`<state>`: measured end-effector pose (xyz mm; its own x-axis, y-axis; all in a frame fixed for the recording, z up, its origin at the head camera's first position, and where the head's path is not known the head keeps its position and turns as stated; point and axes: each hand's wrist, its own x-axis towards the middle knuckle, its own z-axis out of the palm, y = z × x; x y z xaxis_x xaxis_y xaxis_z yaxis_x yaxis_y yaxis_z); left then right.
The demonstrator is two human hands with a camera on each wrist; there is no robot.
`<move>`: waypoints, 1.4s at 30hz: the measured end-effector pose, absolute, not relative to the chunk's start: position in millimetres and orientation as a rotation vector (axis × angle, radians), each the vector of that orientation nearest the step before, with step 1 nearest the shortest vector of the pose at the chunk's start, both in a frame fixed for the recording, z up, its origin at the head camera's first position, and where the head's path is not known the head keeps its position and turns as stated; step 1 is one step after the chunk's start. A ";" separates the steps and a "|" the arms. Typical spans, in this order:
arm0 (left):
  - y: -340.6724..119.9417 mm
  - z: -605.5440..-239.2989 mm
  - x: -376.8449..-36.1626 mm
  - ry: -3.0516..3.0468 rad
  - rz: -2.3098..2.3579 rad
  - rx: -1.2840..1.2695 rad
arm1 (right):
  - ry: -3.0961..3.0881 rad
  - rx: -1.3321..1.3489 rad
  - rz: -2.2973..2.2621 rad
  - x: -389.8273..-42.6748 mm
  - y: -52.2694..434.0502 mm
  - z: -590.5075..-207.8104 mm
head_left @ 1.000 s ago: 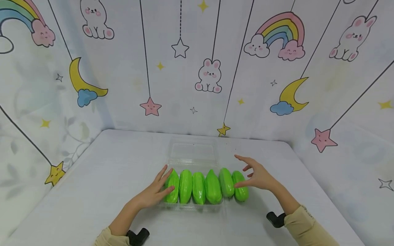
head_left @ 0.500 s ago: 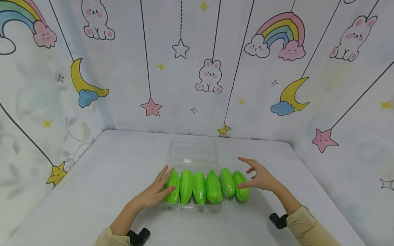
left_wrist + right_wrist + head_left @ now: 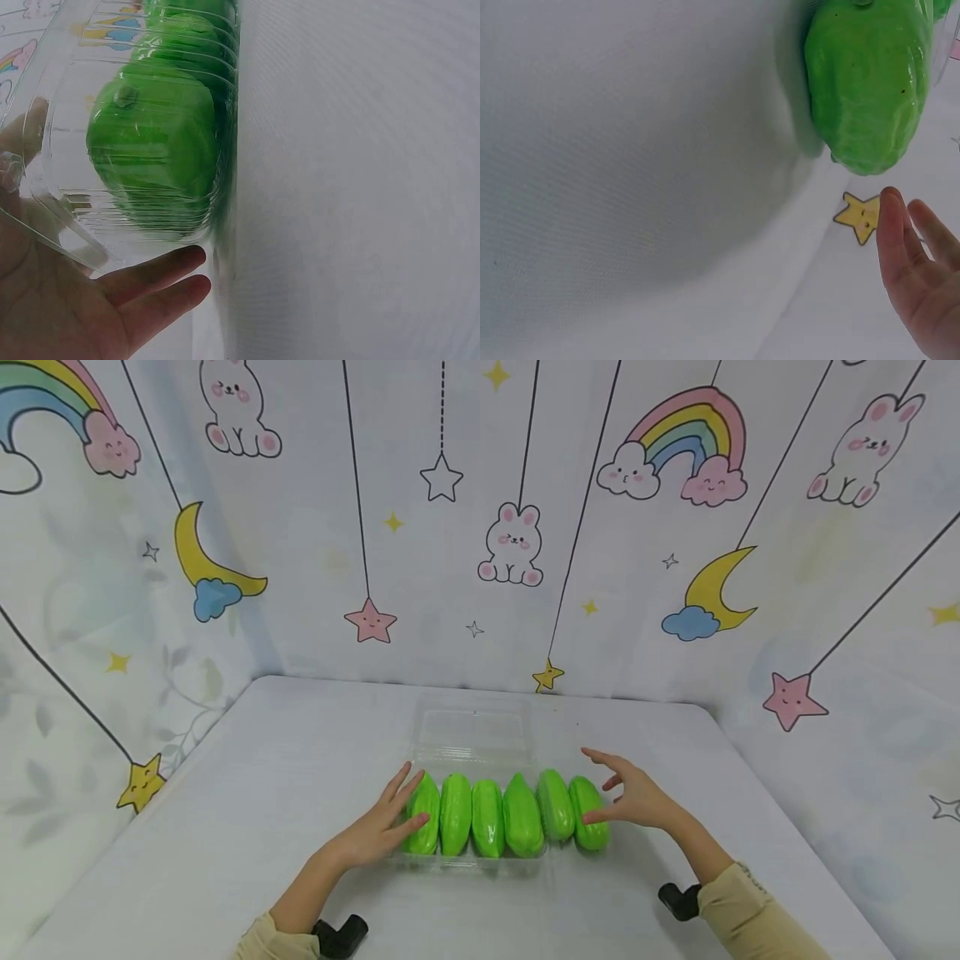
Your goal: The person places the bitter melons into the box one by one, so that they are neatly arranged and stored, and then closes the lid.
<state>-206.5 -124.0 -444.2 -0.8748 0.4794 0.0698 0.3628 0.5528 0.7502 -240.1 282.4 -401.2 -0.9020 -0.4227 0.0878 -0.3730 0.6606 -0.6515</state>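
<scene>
Left hand point(image 3: 367, 837), fingers spread and grasping nothing, lies at the nine o'clock side of a clear container point(image 3: 474, 865); the right hand point(image 3: 633, 795), likewise released, hovers at three o'clock beside the row. Four green gourds point(image 3: 487, 818) lie in the container, whose lid point(image 3: 471, 727) extends toward twelve o'clock; a fifth gourd point(image 3: 555, 806) and a sixth gourd point(image 3: 592, 837) lie toward three o'clock on the worktop point(image 3: 300, 752). Only the left wrist view shows the end gourd's nub point(image 3: 126, 96) behind the ribbed side wall point(image 3: 112, 214). Head view overlaps thumb and sixth gourd; the right wrist view shows visible fingertips point(image 3: 891, 206) apart from it.
</scene>
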 end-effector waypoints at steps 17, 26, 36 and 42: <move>-122.5 -444.7 -205.5 2.638 1.225 0.692 | 2.707 -0.668 -1.036 -245.7 291.8 -417.8; -123.0 -442.9 -204.5 2.632 1.225 0.689 | 2.655 -0.644 -1.014 -248.4 291.8 -425.9; -123.2 -440.0 -205.1 2.624 1.234 0.690 | 2.604 -0.673 -1.007 -250.9 291.3 -430.2; -123.9 -440.3 -205.4 2.616 1.245 0.697 | 2.584 -0.659 -1.018 -249.9 290.8 -430.4</move>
